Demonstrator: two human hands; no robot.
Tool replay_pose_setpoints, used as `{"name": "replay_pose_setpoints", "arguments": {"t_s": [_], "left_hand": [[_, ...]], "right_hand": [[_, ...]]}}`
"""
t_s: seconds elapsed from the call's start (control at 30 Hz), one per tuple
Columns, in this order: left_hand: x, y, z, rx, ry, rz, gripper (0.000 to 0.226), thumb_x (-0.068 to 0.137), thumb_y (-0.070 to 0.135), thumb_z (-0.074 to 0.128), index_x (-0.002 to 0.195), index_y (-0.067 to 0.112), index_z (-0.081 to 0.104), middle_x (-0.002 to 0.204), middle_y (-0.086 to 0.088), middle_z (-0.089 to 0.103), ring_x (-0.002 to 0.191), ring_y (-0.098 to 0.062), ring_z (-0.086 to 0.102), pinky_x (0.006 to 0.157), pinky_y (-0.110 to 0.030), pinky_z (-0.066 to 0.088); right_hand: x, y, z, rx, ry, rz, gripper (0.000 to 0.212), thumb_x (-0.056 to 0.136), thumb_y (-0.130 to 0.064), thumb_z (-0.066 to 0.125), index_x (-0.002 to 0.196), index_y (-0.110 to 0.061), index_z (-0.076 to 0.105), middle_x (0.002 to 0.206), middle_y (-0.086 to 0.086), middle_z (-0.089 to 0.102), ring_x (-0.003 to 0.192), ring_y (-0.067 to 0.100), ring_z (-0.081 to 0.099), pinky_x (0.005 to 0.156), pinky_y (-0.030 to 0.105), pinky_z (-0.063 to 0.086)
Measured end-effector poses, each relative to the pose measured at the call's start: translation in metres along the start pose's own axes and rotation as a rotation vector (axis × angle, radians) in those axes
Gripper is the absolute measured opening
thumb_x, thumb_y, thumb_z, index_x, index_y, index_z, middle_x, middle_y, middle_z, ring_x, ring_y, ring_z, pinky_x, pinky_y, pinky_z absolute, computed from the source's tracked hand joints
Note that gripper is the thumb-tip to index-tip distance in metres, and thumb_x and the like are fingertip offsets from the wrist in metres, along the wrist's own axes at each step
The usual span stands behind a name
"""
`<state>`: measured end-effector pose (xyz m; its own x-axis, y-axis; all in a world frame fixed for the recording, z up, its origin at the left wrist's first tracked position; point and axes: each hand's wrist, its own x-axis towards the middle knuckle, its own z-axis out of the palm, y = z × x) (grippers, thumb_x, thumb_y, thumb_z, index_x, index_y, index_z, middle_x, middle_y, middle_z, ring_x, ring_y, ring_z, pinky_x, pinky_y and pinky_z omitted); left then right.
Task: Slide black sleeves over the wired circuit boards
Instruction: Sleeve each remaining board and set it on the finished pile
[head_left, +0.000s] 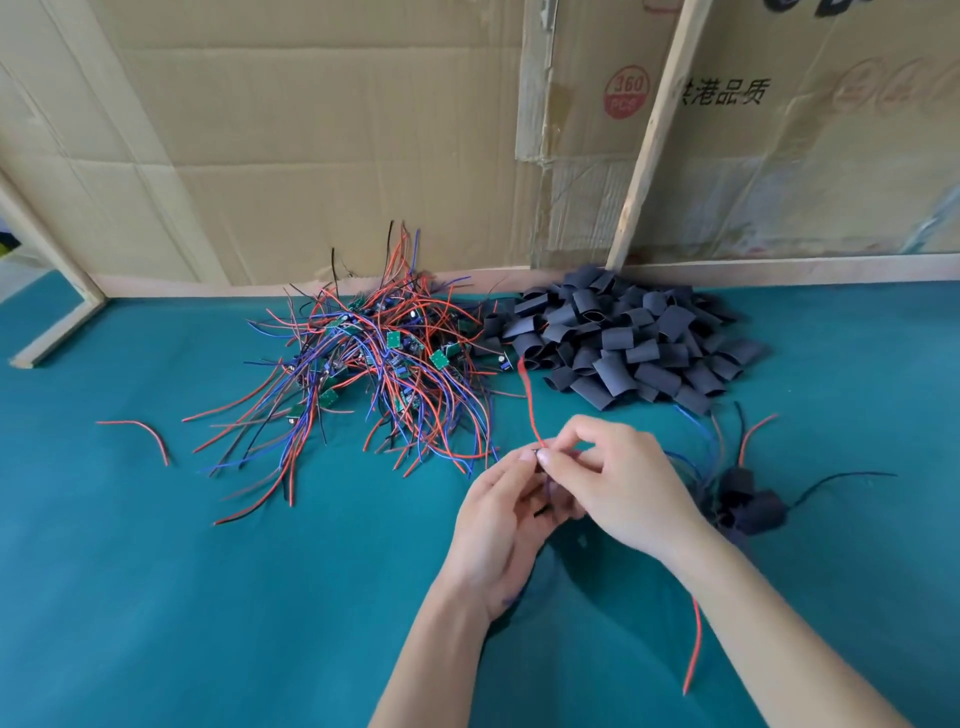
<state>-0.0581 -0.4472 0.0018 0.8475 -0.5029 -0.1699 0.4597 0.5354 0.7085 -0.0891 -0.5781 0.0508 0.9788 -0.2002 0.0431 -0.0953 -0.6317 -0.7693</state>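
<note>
Both your hands meet just above the teal counter (156, 597), forearms coming in from the lower right edge of view. Your left hand (498, 525) is turned palm-inward, fingers curled upward around a small dark piece; whether that piece is a sleeve or a board cannot be told, since the fingers hide most of it. Your right hand (618, 483) arches over from the right, wrist bent, thumb and forefinger pinching at the same spot, touching the left fingertips. A red wire (530, 405) rises from the pinch toward the back of the counter; another red wire end (695, 649) hangs below your right forearm.

Pile of wired circuit boards (384, 358): back centre of the counter, red, blue and black leads tangled, green boards showing. Heap of black sleeves (623, 343): just right of that pile, touching it at the edge. Sleeved boards (748, 499): small cluster lying right of your right wrist. One loose red wire piece (137, 434) lies well apart at left. Cardboard sheets (311, 130) stand behind the counter.
</note>
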Motion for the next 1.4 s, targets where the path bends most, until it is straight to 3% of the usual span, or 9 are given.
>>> {"name": "replay_pose_setpoints", "arguments": {"t_s": [0.13, 0.2, 0.27, 0.37, 0.7, 0.8, 0.97, 1.17, 1.4], "left_hand": [[0.0, 0.0, -0.002, -0.001, -0.022, -0.004, 0.029, 0.102, 0.01, 0.049, 0.12, -0.006, 0.065, 0.122, -0.031, 0.067, 0.111, -0.037, 0.068, 0.097, -0.042, 0.056], [0.0, 0.0, -0.003, -0.011, -0.014, -0.02, 0.028, 0.104, 0.009, 0.045, 0.12, -0.006, 0.064, 0.119, -0.032, 0.067, 0.114, -0.041, 0.068, 0.093, -0.041, 0.058], [-0.001, 0.001, -0.003, -0.011, -0.013, -0.031, 0.029, 0.105, 0.008, 0.042, 0.119, -0.004, 0.064, 0.116, -0.032, 0.068, 0.112, -0.041, 0.069, 0.089, -0.039, 0.059], [-0.003, 0.003, -0.002, -0.011, -0.018, -0.043, 0.031, 0.103, 0.008, 0.039, 0.117, 0.002, 0.067, 0.113, -0.031, 0.069, 0.107, -0.039, 0.07, 0.087, -0.038, 0.06], [-0.004, 0.004, -0.001, 0.039, -0.005, -0.036, 0.032, 0.104, 0.013, 0.042, 0.113, 0.007, 0.073, 0.11, -0.029, 0.069, 0.104, -0.037, 0.07, 0.087, -0.037, 0.059], [-0.004, 0.004, 0.0, 0.054, -0.031, -0.031, 0.03, 0.095, 0.016, 0.05, 0.112, 0.006, 0.073, 0.108, -0.027, 0.07, 0.102, -0.036, 0.071, 0.085, -0.036, 0.059], [-0.005, 0.003, 0.0, 0.091, -0.054, -0.027, 0.033, 0.089, 0.019, 0.052, 0.11, 0.008, 0.075, 0.103, -0.024, 0.071, 0.098, -0.034, 0.072, 0.084, -0.035, 0.058], [-0.007, 0.003, 0.001, 0.126, -0.089, -0.034, 0.033, 0.089, 0.019, 0.053, 0.11, 0.008, 0.076, 0.102, -0.023, 0.07, 0.097, -0.031, 0.071, 0.086, -0.035, 0.058], [-0.009, 0.003, 0.002, 0.139, -0.088, -0.043, 0.033, 0.089, 0.019, 0.053, 0.11, 0.007, 0.075, 0.098, -0.023, 0.069, 0.093, -0.03, 0.07, 0.084, -0.034, 0.057]], "right_hand": [[0.018, 0.002, -0.024, -0.051, -0.053, -0.01, 0.026, 0.091, -0.033, 0.069, 0.069, -0.02, 0.071, 0.057, -0.004, 0.071, 0.054, 0.016, 0.069, 0.063, 0.03, 0.057], [0.038, 0.01, -0.034, -0.142, 0.129, 0.031, 0.022, 0.088, -0.035, 0.069, 0.071, -0.023, 0.072, 0.061, -0.009, 0.071, 0.063, 0.013, 0.07, 0.065, 0.029, 0.056], [0.06, 0.021, -0.043, -0.288, 0.319, 0.088, 0.011, 0.088, -0.037, 0.07, 0.084, -0.027, 0.072, 0.08, -0.011, 0.074, 0.085, 0.02, 0.07, 0.073, 0.033, 0.053], [0.086, 0.033, -0.043, -0.459, 0.332, 0.174, 0.027, 0.09, -0.043, 0.071, 0.11, -0.024, 0.067, 0.114, 0.001, 0.066, 0.107, 0.031, 0.062, 0.074, 0.035, 0.044], [0.101, 0.046, -0.031, -0.472, 0.467, 0.23, 0.021, 0.086, -0.032, 0.077, 0.099, -0.024, 0.061, 0.096, 0.005, 0.069, 0.081, 0.028, 0.047, 0.065, 0.033, 0.039], [0.094, 0.042, -0.043, -0.209, 0.532, 0.172, 0.025, 0.08, -0.03, 0.081, 0.097, -0.025, 0.065, 0.088, -0.005, 0.07, 0.081, 0.022, 0.057, 0.07, 0.033, 0.044], [0.08, 0.013, -0.056, 0.825, 0.377, 0.131, 0.025, 0.084, -0.013, 0.083, 0.106, -0.018, 0.072, 0.088, 0.004, 0.075, 0.067, 0.016, 0.069, 0.058, 0.026, 0.056], [0.091, -0.012, -0.063, 0.958, 0.306, 0.122, 0.031, 0.089, -0.016, 0.08, 0.118, -0.008, 0.071, 0.101, 0.011, 0.075, 0.074, 0.022, 0.071, 0.062, 0.025, 0.056], [0.098, -0.021, -0.054, 0.969, 0.259, 0.158, 0.024, 0.087, -0.017, 0.082, 0.107, -0.01, 0.072, 0.087, 0.009, 0.076, 0.073, 0.025, 0.075, 0.061, 0.027, 0.058]]}}
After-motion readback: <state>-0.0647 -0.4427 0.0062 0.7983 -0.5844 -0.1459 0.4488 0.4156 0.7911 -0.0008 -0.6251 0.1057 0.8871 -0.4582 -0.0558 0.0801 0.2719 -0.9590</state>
